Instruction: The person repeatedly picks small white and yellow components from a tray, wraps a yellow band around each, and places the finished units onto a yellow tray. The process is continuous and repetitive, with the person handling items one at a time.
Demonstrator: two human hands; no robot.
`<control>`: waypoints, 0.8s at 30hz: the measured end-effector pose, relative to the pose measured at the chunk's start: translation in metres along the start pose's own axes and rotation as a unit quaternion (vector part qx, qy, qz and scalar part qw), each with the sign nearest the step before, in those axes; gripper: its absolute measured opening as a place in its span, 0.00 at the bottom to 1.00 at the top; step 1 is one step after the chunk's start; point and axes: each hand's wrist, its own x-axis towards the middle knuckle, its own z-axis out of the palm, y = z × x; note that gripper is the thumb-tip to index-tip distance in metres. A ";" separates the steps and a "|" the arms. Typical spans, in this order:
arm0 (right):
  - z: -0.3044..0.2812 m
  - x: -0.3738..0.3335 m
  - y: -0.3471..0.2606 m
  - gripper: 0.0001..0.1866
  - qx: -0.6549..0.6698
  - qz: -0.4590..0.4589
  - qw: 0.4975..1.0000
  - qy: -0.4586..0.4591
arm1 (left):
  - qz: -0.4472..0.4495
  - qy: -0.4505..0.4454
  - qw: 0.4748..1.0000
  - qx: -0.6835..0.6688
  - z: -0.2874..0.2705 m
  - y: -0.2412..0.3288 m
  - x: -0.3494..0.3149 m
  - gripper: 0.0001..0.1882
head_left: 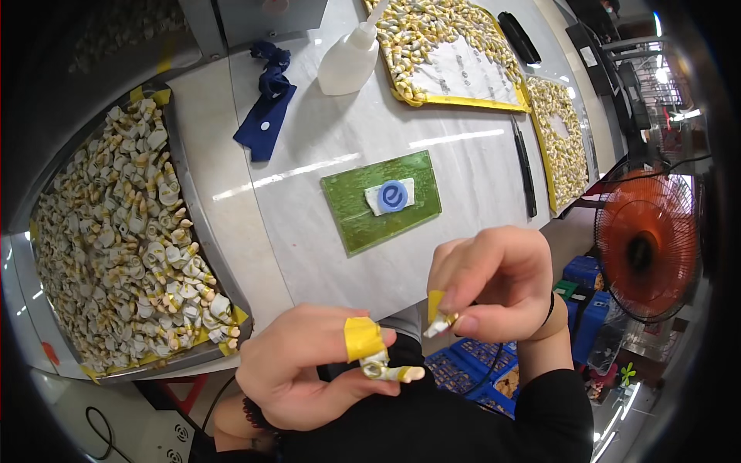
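My left hand [297, 369], yellow tape round its index fingertip, pinches a small white toy-like part [376, 368] with a round socket and a flesh-coloured end pointing right. Just to the right and a little farther away, my right hand [500, 279] is closed in a pinch on a smaller white piece [440, 326]; yellow tape wraps a finger there too. The two pieces are apart. Beyond both hands lies a green rectangular plate [359, 231], and on it a white pad under a round blue cap [393, 196].
At the left stands a large tray [224, 297] heaped with similar white parts. Yellow-edged trays [455, 101] of small pieces lie far right. A white squeeze bottle [347, 68], navy cloth [266, 127] and black tweezers-like tool [525, 170] rest on the table. An orange fan [641, 239] stands right.
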 end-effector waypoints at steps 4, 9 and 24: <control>0.002 0.003 0.000 0.11 -0.123 -0.093 0.988 -0.025 | 0.048 -0.018 0.997 0.057 0.000 0.000 0.004 0.25; 0.011 0.000 0.000 0.11 -0.255 -0.217 0.942 0.015 | 0.012 0.007 1.000 -0.007 0.007 -0.002 0.002 0.24; 0.036 0.000 -0.009 0.10 -0.539 -0.313 0.779 0.069 | -0.181 0.053 0.872 -0.452 0.014 -0.002 -0.006 0.20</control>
